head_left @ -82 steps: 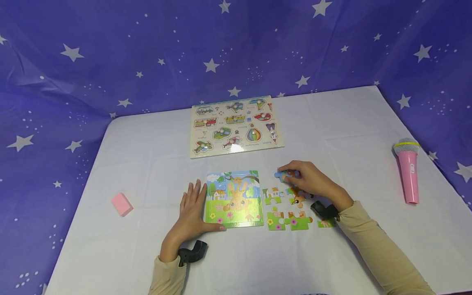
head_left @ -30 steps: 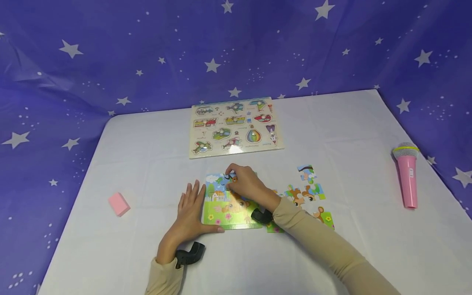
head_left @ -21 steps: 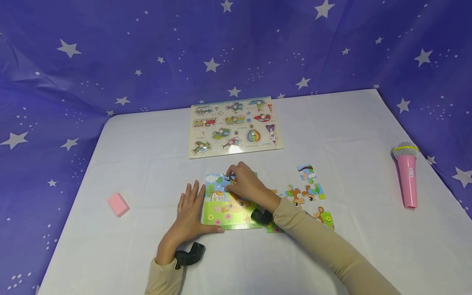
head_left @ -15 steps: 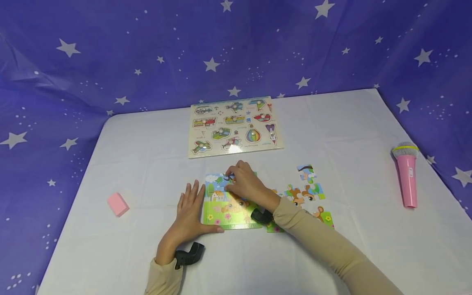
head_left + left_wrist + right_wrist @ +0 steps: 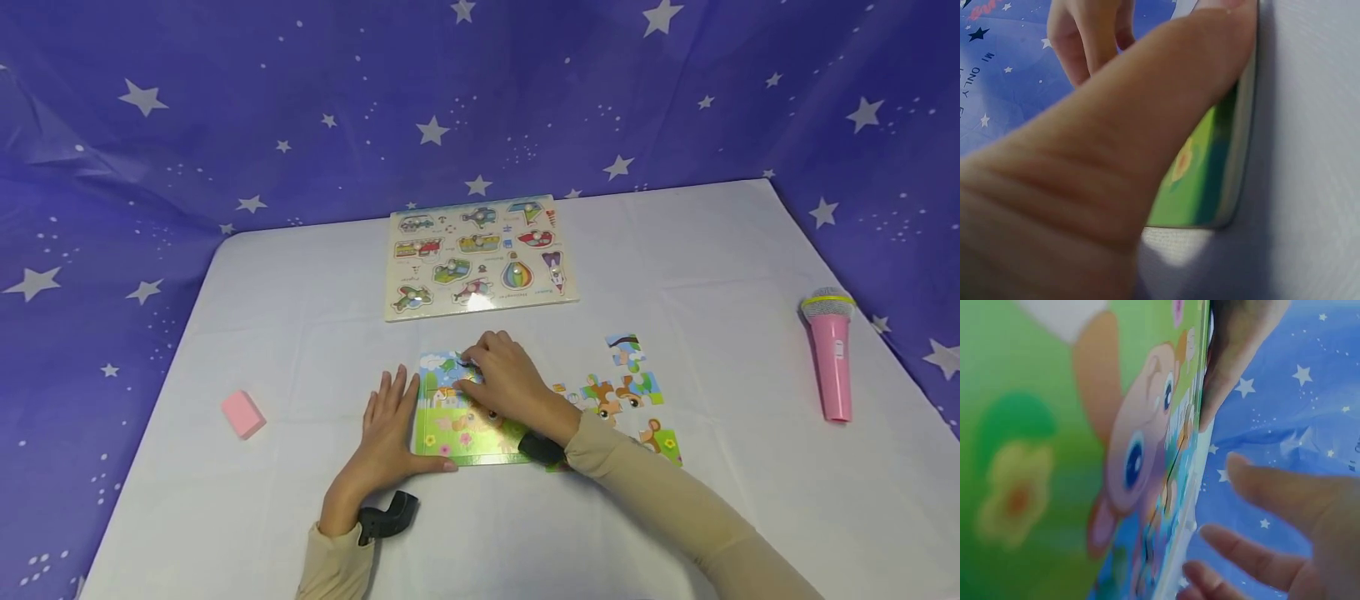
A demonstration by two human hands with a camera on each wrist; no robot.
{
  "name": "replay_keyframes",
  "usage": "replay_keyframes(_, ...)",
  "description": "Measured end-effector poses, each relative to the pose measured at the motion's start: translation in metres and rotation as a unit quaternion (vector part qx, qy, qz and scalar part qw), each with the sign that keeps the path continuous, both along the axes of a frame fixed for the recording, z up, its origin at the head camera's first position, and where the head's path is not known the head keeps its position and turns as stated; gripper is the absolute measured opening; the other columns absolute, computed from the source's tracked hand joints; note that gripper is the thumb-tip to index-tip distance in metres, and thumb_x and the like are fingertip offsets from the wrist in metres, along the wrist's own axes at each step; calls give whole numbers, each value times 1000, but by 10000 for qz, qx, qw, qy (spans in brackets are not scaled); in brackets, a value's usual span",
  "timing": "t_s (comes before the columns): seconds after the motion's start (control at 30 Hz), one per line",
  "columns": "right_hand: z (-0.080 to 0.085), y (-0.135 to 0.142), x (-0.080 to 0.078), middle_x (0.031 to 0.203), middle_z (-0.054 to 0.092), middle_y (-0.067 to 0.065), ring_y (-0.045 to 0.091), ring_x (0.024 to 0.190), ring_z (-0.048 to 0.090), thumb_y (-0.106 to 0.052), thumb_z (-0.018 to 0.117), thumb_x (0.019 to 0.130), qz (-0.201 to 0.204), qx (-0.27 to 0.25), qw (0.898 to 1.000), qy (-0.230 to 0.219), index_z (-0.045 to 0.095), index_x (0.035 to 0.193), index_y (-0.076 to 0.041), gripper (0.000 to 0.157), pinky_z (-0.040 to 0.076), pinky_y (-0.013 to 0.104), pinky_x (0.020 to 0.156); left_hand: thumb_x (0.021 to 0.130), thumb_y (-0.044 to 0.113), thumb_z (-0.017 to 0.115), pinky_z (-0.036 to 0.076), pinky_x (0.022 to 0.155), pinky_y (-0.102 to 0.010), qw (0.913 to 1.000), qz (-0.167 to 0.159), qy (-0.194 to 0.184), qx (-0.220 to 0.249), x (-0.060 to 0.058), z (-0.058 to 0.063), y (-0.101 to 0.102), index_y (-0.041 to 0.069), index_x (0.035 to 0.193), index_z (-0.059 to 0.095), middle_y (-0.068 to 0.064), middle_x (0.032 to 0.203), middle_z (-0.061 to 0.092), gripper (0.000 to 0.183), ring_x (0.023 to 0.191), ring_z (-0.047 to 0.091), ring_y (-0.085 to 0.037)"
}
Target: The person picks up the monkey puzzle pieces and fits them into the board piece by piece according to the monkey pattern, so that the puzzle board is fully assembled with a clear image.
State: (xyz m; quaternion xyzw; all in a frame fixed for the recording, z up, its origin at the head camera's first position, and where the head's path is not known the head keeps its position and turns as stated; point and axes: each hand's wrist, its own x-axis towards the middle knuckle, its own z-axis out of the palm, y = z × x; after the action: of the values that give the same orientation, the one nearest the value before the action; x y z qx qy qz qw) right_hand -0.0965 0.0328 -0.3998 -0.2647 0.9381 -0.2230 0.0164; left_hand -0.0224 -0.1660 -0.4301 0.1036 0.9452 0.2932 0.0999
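Observation:
A square jigsaw board (image 5: 480, 446) with a meadow and animal picture lies on the white-covered table. My left hand (image 5: 386, 433) rests flat beside it, fingers spread along its left side and thumb on the near edge. Over the board's upper part is my right hand (image 5: 510, 379), thumb and index finger on either side of a blue jigsaw piece (image 5: 463, 373) lying in the board. In the right wrist view those fingers (image 5: 1254, 553) stand apart with nothing between them. Several loose jigsaw pieces (image 5: 603, 400) lie to the board's right, some hidden under the right forearm.
A wooden peg puzzle (image 5: 525, 303) with vehicle shapes lies behind the board. On the far left is a pink block (image 5: 243, 414), on the far right a pink toy microphone (image 5: 827, 367). A purple star-patterned cloth (image 5: 360, 158) hangs behind the table.
My right hand has carried a blue piece from the loose pieces leftward onto the board, then loosened its fingers and shifted slightly right. The left hand stays in place.

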Motion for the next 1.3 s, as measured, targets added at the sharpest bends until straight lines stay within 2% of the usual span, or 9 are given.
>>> replay_keyframes(0.2, 1, 18, 17, 107, 62, 5, 21, 100, 56, -41, 64, 81, 617, 145, 9978, 173, 65, 109, -10, 42, 43, 41, 87, 53, 53, 80, -1, 110, -56, 10000, -27, 45, 19, -1, 0, 2, 4, 146, 12, -16, 153, -2, 125, 140, -9, -37)
replay_keyframes(0.37, -1, 30, 28, 133, 49, 12, 26, 126, 43, -46, 58, 84, 1140, 376, 9927, -148, 59, 119, -9, 50, 33, 50, 103, 53, 54, 80, -1, 110, -56, 10000, -8, 38, -38, 0, 0, 1, 4, 145, 12, -17, 153, -2, 125, 140, -9, -37)
replay_keyframes(0.43, 0, 32, 29, 137, 45, 12, 26, 130, 39, -47, 55, 86, 1281, 465, 9905, -183, 57, 122, -9, 53, 29, 52, 105, 53, 54, 80, -2, 110, -56, 10000, 1, 33, -37, 0, 0, 1, 4, 145, 12, -17, 153, -2, 125, 140, -9, -37)
replay_keyframes(0.6, 0, 32, 29, 141, 41, 13, 27, 132, 35, -48, 51, 87, 1396, 559, 9883, -242, 51, 128, -8, 58, 26, 52, 107, 53, 54, 80, -2, 110, -56, 10000, 15, 13, -34, 0, -1, 1, 5, 146, 12, -16, 153, -2, 125, 140, -9, -36)
replay_keyframes(0.77, 0, 35, 27, 140, 42, 11, 27, 131, 36, -46, 53, 87, 1350, 304, 9899, -313, 51, 129, -10, 55, 27, 52, 106, 53, 54, 81, -1, 110, -56, 10000, 34, 27, -11, 0, -1, 1, 4, 145, 13, -16, 153, -2, 125, 140, -9, -37)
replay_keyframes(0.93, 6, 53, 17, 131, 51, 10, 27, 125, 43, -43, 57, 86, 906, 136, 9955, -241, 55, 123, -12, 49, 32, 50, 102, 52, 53, 81, -1, 110, -56, 10000, 50, 45, -53, 0, -1, 2, 4, 145, 13, -16, 153, -1, 126, 140, -8, -36)
replay_keyframes(1.07, 12, 85, 4, 122, 58, 12, 30, 116, 51, -35, 63, 83, 67, 219, 9996, -139, 59, 118, -9, 44, 38, 49, 94, 51, 53, 82, -2, 110, -55, 10000, 74, 2, -44, 0, -1, 2, 4, 145, 13, -15, 154, -2, 126, 140, -9, -36)
replay_keyframes(1.2, 14, 127, -10, 115, 61, 16, 35, 109, 53, -26, 66, 81, -878, 187, 9955, -294, 61, 115, -5, 41, 39, 52, 90, 51, 53, 81, -2, 110, -55, 10000, 82, -23, -53, 1, -1, 2, 5, 145, 13, -15, 154, -3, 127, 140, -9, -35)
replay_keyframes(1.3, 15, 158, -17, 111, 61, 21, 36, 103, 55, -21, 66, 81, -1321, 119, 9896, -562, 60, 115, -1, 40, 39, 53, 89, 51, 53, 81, -3, 110, -55, 10000, 82, -26, -48, 1, -1, 2, 5, 146, 12, -15, 154, -3, 127, 140, -9, -35)
